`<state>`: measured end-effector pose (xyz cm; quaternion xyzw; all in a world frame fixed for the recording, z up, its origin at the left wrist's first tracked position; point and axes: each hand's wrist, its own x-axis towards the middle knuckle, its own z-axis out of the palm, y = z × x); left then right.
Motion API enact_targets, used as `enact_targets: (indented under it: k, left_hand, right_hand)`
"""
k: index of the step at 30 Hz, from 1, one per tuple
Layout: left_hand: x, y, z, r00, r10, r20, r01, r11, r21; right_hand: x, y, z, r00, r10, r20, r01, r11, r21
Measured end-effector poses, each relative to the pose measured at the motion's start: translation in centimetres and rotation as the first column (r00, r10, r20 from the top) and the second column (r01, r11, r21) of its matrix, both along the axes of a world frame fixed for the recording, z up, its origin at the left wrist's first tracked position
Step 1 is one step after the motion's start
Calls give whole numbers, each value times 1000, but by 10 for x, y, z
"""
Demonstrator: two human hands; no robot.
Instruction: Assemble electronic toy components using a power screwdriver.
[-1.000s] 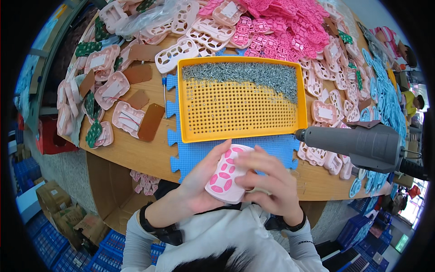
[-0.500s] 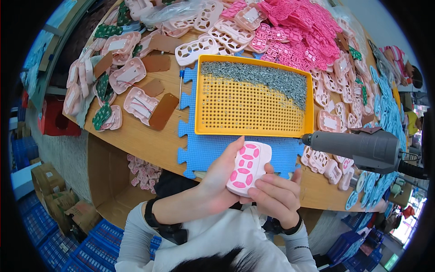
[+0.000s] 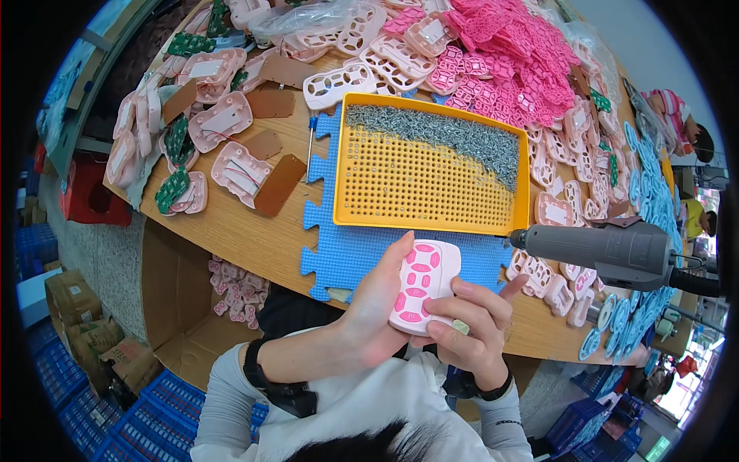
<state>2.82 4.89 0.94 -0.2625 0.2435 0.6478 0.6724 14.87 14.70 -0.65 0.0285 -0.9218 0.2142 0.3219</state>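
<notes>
A pale pink plastic handset [image 3: 441,267], button side up with bright pink buttons, is held tilted in front of the blue foam mat [image 3: 322,246]. My left hand [image 3: 373,312] grips it along its left side, palm behind, thumb at the top edge. My right hand [image 3: 481,331] has curled fingertips on the lower right of the handset, over its lower buttons. A small pale green patch [image 3: 460,326] shows between those fingers; its kind cannot be made out. Beyond the handset, a yellow perforated tray [image 3: 427,229] holds a bank of small screws [image 3: 462,146].
A grey electric screwdriver [image 3: 593,245] lies at the right, tip by the tray. A thin screwdriver [image 3: 310,150] is left of the tray. Open pink shells [image 3: 221,121] with wires, pink button sheets [image 3: 512,61] and blue frames [image 3: 654,204] crowd around. A cardboard box [image 3: 181,308] stands below left.
My right fingers have shifted from the handset's right edge onto its lower buttons, and the pale green patch has come into sight. My left hand keeps its grip. The view has shifted slightly.
</notes>
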Motion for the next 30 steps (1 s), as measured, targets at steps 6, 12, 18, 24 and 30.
enact_targets:
  k: [6, 12, 18, 24, 30]
  left_hand:
    - [3, -5, -8, 1000, 0, -3, 0, 998, 61]
    - [4, -3, -6, 1000, -23, -4, 24, 996, 85]
    - [2, -7, -13, 999, -36, 11, 34, 989, 145]
    - [-2, -1, -6, 995, -63, -71, 66, 996, 54]
    - [-9, -18, -13, -396, -103, -913, 237, 949, -209]
  right_hand:
    - [3, -1, 0, 1000, 4, 23, -4, 1000, 15]
    - [1, 3, 5, 993, 115, 8, -115, 989, 90]
    - [-1, 11, 4, 973, 226, 43, -229, 971, 68]
    - [5, 13, 1, 977, 205, 56, -208, 976, 58]
    - [52, 47, 0, 856, -366, -367, 198, 885, -420]
